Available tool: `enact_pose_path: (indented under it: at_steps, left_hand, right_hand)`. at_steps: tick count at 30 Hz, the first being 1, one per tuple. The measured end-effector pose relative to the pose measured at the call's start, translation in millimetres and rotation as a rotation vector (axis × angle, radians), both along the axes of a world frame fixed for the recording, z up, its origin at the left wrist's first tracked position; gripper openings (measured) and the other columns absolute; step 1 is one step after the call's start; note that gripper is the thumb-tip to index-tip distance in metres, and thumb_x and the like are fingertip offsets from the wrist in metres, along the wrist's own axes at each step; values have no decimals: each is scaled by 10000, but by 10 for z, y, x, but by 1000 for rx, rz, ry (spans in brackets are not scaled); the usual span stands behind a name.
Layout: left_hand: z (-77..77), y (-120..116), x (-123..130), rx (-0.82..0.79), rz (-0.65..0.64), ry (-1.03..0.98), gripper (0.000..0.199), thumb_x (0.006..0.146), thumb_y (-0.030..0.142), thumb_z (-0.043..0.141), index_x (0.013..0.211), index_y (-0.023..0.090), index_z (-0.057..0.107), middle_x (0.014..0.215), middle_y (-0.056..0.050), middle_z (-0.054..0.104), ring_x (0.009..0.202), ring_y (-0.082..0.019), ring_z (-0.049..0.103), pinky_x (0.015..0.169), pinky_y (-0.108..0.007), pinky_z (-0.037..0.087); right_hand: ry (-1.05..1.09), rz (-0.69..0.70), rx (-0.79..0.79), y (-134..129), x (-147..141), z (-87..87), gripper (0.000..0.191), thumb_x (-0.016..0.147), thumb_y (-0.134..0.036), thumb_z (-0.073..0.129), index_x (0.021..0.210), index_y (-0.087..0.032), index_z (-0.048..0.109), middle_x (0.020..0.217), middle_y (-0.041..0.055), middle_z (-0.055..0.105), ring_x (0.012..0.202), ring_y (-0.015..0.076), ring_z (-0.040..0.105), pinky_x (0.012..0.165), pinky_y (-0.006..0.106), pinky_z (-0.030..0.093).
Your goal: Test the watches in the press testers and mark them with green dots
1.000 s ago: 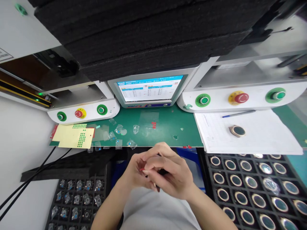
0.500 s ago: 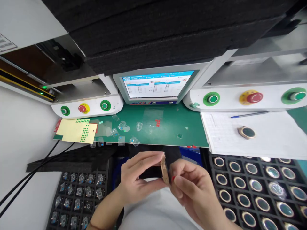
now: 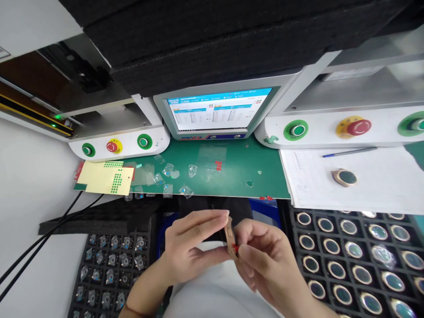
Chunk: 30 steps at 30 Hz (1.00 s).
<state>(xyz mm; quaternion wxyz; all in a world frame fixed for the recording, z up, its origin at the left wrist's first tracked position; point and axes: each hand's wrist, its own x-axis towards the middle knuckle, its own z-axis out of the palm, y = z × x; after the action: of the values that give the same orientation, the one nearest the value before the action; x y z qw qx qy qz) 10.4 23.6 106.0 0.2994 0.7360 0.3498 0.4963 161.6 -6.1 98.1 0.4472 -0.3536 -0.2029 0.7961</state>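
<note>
A gold-rimmed watch case [image 3: 230,234] stands edge-on in front of my body, its side toward me. My left hand [image 3: 192,240] grips it from the left, fingers on the upper end and thumb at the lower end. On the right, my right hand [image 3: 265,256] pinches a small red piece [image 3: 236,248] between thumb and forefinger. That red piece touches the lower side of the case. The face of the case is turned away and hidden.
Right, a black tray [image 3: 318,258] holds several watch cases; another case [image 3: 346,176] lies on paper sheets [image 3: 308,185] with a pen [image 3: 349,152]. Left, a tray [image 3: 130,282] holds wrapped parts. Film scraps [image 3: 192,171] and yellow sticker sheets [image 3: 99,176] lie on the green bench below a monitor [image 3: 218,112].
My right hand has brought the red piece left, against the side of the watch case. The case has turned slightly in my left hand. The view has shifted a little.
</note>
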Motion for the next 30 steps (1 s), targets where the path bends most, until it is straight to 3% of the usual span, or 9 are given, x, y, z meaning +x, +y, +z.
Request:
enact_pose_path:
  at_steps: [12,20,24,27,30]
  left_hand:
    - [-7,-19,-13,-17,-16,18,509,820,223,726,1305,173,581,1137,-122,703,969,-184,706,808,-266,608]
    - [49,22,-100,10,-70,115,520,845,240,695,1344,214,552,1074,-106,702,919,-178,704,737,-252,612]
    - [-25,75,-98,3,-114,94,496,842,242,699,1323,224,577,1060,-109,706,911,-167,695,737,-234,604]
    - [-141,97,-33,-160,-142,-119,501,782,255,764,1265,236,635,1098,-114,712,936,-200,700,779,-278,608]
    - [-200,104,30,-570,-216,-475,409,805,313,740,1203,237,685,1126,-113,719,891,-211,719,739,-272,615]
  right_hand:
    - [3,5,4,25,-2,48,347,765,-451,730,648,-191,532,397,-87,411,275,29,278,273,138,271]
    - [248,17,-88,84,-48,85,375,739,-345,770,671,-200,431,483,-86,505,280,44,439,280,113,343]
    - [318,-44,-154,99,-52,79,474,689,-296,815,731,-224,349,544,-115,497,325,64,528,299,95,348]
    - [281,-65,-124,113,-34,85,452,732,-306,785,721,-220,341,559,-105,509,327,48,504,306,93,340]
    - [259,-108,-40,119,15,88,375,766,-336,750,739,-218,395,553,-102,487,336,48,469,317,116,356]
